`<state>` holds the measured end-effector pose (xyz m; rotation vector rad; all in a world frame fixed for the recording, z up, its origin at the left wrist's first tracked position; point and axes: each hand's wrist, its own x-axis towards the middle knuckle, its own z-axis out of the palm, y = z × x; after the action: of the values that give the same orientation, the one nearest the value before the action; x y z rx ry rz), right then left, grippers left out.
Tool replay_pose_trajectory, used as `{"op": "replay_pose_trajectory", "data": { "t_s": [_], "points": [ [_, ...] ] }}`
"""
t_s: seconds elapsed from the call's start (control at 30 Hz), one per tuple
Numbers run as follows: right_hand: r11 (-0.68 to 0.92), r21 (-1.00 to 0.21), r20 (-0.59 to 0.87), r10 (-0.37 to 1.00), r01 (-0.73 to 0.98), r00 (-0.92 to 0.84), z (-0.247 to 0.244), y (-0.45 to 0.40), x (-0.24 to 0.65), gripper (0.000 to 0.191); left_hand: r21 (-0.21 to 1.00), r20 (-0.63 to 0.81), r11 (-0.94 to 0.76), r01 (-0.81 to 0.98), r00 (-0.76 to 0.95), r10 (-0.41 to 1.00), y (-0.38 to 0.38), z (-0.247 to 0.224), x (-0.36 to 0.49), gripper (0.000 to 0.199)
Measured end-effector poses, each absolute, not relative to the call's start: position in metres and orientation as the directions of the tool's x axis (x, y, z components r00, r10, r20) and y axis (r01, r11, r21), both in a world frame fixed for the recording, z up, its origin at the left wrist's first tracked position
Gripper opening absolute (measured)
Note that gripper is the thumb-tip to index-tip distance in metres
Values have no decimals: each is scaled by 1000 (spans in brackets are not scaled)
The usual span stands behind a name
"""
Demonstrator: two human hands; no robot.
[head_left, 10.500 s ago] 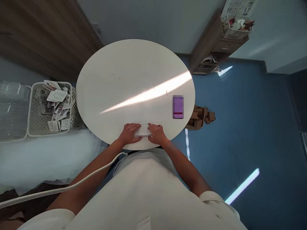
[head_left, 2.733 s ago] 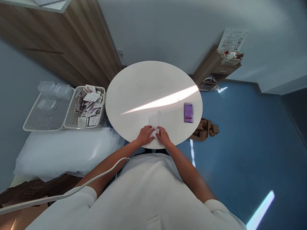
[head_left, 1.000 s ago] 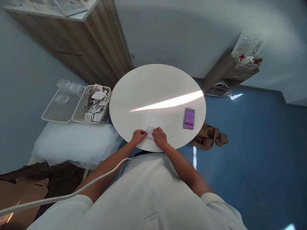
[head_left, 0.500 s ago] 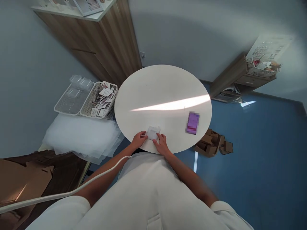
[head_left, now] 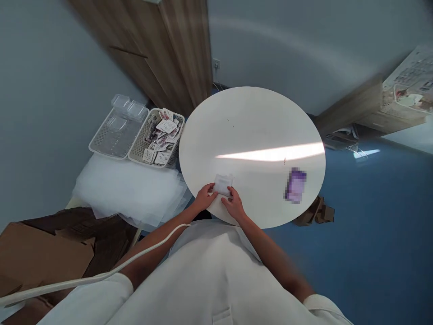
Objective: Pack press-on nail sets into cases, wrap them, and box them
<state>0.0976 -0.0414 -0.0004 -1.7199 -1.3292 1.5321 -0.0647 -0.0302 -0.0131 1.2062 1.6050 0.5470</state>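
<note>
A small, square, whitish packet (head_left: pixel 223 184), seemingly wrapped in translucent sheet, is held at the near side of the round white table (head_left: pixel 250 119). At its left edge, my left hand (head_left: pixel 205 197) pinches it between thumb and fingers. My right hand (head_left: pixel 234 204) grips the lower right corner, fingers at the right edge and thumb by the bottom edge. What lies inside the wrapping I cannot make out. Translucent sheets (head_left: pixel 128 189) are stacked to the left of the table.
A basket of printed cards (head_left: pixel 165 135) and a basket with clear plastic boxes (head_left: pixel 115 135) stand left of the table. A blurred purple item (head_left: pixel 296 186) lies on the table's right side. Cardboard boxes are on the floor at right (head_left: pixel 324 213) and at lower left (head_left: pixel 43 253).
The view has shifted, so the table appears farther right. The packet now lies flatter and squarer between my hands, and my right fingers have moved from its face to its right edge.
</note>
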Motion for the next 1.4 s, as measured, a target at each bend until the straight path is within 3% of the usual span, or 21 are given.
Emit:
{"op": "replay_pose_trajectory", "data": {
  "t_s": [0.33, 0.63, 0.87, 1.2, 1.4],
  "points": [
    [-394, -867, -444, 889, 304, -112, -7, 16, -1, 63, 820, -395, 420, 389, -147, 907, 9, -16, -149, 51],
    [-309, -885, -367, 923, 349, -112, -14, 77, -52, 60, 790, -214, 246, 561, -123, 969, 51, -26, -187, 53],
    [-315, -846, -377, 924, 430, -65, -15, 86, -63, 70, 793, -228, 250, 556, -109, 968, 61, -28, -192, 53],
    [-194, -885, -277, 950, 422, -144, -17, 78, -55, 75, 849, -143, 181, 497, -114, 983, 51, -36, -186, 59],
    [-182, -879, -303, 927, 440, -221, -13, 61, -39, 77, 866, -127, 210, 454, -207, 970, 24, -32, -177, 60]
  ]
}}
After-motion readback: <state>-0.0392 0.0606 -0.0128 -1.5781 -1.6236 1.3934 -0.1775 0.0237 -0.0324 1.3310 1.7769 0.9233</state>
